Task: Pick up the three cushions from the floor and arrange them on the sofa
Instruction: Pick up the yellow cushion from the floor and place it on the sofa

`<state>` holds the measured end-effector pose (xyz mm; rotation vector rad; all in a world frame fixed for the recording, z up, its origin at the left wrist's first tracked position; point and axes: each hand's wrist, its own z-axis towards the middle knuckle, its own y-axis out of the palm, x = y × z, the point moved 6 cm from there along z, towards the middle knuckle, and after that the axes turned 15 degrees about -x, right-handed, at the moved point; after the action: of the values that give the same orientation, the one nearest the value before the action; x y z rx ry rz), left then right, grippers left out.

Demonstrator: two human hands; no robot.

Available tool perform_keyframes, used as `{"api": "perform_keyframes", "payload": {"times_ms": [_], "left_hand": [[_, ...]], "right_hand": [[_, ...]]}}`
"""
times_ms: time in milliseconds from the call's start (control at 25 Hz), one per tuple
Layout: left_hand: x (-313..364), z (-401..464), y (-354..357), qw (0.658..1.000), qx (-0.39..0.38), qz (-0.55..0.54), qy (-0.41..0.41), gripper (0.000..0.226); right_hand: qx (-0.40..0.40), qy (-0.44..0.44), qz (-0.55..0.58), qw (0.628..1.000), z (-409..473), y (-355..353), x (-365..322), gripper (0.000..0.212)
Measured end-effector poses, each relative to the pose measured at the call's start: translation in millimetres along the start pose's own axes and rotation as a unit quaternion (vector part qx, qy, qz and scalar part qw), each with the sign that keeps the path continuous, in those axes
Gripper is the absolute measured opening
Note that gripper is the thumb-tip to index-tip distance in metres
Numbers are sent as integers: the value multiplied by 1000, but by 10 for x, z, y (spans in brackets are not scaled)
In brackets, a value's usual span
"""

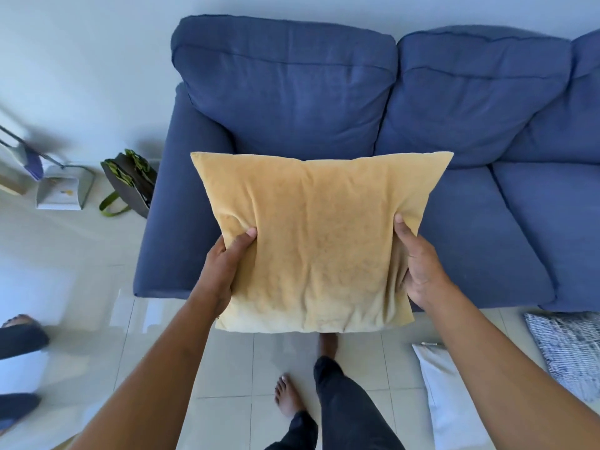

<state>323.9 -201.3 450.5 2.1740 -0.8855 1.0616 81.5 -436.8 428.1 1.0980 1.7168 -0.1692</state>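
A mustard-yellow cushion is held up flat in front of me, over the left seat of the blue sofa. My left hand grips its left edge and my right hand grips its right edge, thumbs on top. Two more cushions lie on the tiled floor at the lower right: a plain white cushion and a blue-and-white patterned cushion next to the sofa's front. The sofa seats carry no loose cushions.
A dark bag with green handles leans by the sofa's left arm. A dustpan and a broom stand against the wall at left. Another person's feet show at the left edge. My own bare feet stand on the tiles below.
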Motion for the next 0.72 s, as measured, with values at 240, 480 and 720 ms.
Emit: {"api": "perform_keyframes", "payload": {"times_ms": [240,480,720], "left_hand": [[541,861,74,1000,-1,-6,6,55],[843,1979,-57,999,38,-12,-3,59],[975,2913,-220,999,39,-7,3,48]], "right_hand": [[-34,-8,17,999,864,-7,-479,93],[-20,-8,1,1000,1965,-30,-712,94],[-1,12,-16,1000,2959,-129,-792,83]]}}
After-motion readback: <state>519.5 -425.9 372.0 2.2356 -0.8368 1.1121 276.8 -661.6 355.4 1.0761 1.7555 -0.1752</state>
